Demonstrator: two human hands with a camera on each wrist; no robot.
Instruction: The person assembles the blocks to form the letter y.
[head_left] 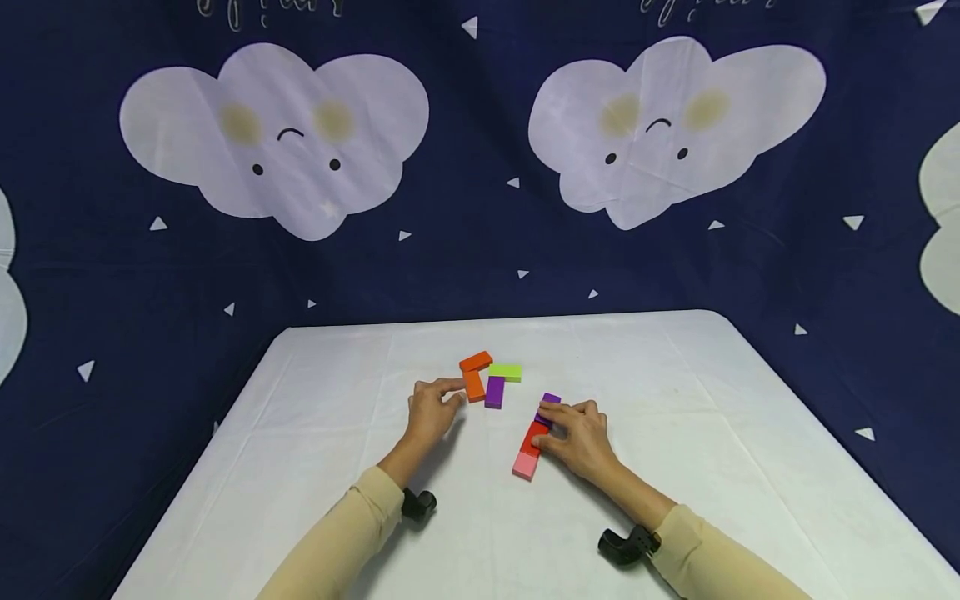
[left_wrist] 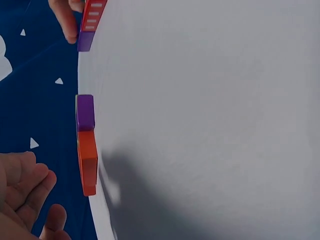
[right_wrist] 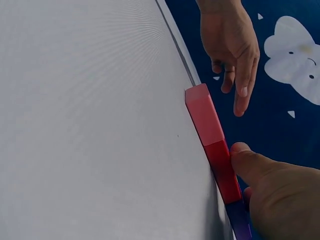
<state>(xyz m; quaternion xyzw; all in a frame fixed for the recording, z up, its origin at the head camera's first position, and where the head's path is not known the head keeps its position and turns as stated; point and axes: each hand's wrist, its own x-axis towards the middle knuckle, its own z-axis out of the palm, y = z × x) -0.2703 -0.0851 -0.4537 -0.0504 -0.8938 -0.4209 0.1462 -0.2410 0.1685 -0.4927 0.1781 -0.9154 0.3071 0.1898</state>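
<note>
**Squaring up the row of blocks**

On the white table (head_left: 675,400), the right hand (head_left: 581,437) lies over a row of three blocks set end to end: a pink block (head_left: 525,467) nearest the person, a red block (head_left: 534,435) in the middle, and a purple block (head_left: 550,402) at the far end. Its grip is closed on the row, thumb pressed to the red block's side and fingers curled over the purple one.

The left hand (head_left: 431,410) sits just beside an orange block (head_left: 474,386), fingers loosely extended and holding nothing. That orange block belongs to a cluster with a second orange block (head_left: 476,361), a green block (head_left: 506,372) and another purple block (head_left: 494,391).

To do this well, I would judge that pressure should stay light and even along the row's side, so the three blocks remain in line. The pink end is free and could swing out if the push comes only from the far end. Sliding flat on the cloth beats lifting.
</note>
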